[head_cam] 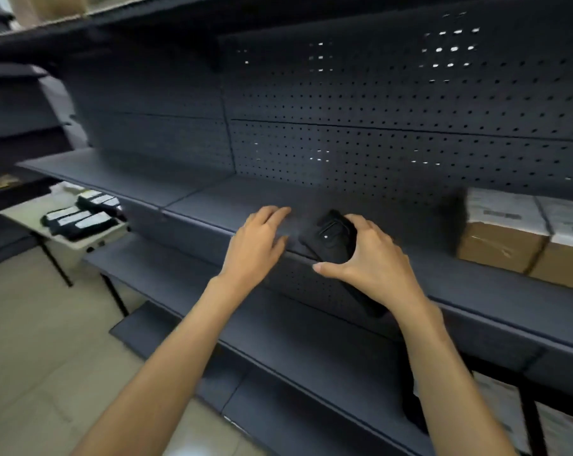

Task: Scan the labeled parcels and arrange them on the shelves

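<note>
Now the right hand (374,258) holds a black handheld scanner (331,236) at the near edge of the middle shelf (212,199). Its fingers (364,225) curl over the top of the device and the thumb presses from below, so the grip is closed around it. The left hand (258,240) is empty. Its fingers are spread open and lie flat over the shelf edge, just left of the scanner; whether the palm really touches the metal I cannot tell.

I think the main risk is the scanner. It sits half over the shelf lip, and if the right hand loosens, it could slip down to the lower shelf or the floor. A second risk is the blur: the view is in motion, so a scan tried now may miss the label.

The parcels still to be handled lie far left on a small white table (21,210): dark soft parcels (81,218) with white labels. I count about four, but they overlap and the picture is not sharp, so the number is uncertain. On the right end of the middle shelf stand two cardboard boxes (502,232) with labels on top, touching each other. Some pale packages show on the lower right, too cut off to count. One scanner and two hands are visible.
</note>
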`<action>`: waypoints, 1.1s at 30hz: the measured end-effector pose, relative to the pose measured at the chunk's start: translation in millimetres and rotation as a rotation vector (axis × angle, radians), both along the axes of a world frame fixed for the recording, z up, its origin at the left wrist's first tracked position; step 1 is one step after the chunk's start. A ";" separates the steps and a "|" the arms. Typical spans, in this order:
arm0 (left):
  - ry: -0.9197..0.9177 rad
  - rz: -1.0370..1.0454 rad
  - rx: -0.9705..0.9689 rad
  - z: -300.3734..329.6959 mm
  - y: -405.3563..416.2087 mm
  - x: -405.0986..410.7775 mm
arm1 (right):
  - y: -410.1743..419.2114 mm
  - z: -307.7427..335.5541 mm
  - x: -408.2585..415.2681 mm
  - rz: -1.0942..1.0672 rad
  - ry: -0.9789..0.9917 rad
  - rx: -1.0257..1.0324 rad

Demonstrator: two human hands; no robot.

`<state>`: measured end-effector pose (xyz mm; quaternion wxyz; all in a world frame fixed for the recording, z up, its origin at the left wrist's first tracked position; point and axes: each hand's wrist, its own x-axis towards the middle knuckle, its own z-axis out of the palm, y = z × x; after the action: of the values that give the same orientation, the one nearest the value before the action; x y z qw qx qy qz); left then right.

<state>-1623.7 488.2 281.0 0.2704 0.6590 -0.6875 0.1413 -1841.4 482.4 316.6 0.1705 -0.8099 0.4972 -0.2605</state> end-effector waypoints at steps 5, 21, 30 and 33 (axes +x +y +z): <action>-0.003 0.284 0.041 -15.9 58.1 153.1 | 6.0 -1.4 160.2 0.250 0.007 0.021; 0.130 0.798 0.131 -96.6 235.9 593.2 | 72.2 -61.1 637.5 0.725 0.060 0.190; 0.254 1.003 0.204 -152.8 280.1 783.1 | 75.6 -113.1 873.5 0.871 0.128 0.258; 0.267 1.040 0.250 -155.0 277.6 867.7 | 67.6 -126.7 965.6 0.914 0.125 0.287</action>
<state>-756.0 765.7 126.0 0.1695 0.9511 -0.2427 0.0886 -875.8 550.1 190.0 0.3472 -0.9279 0.1305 -0.0385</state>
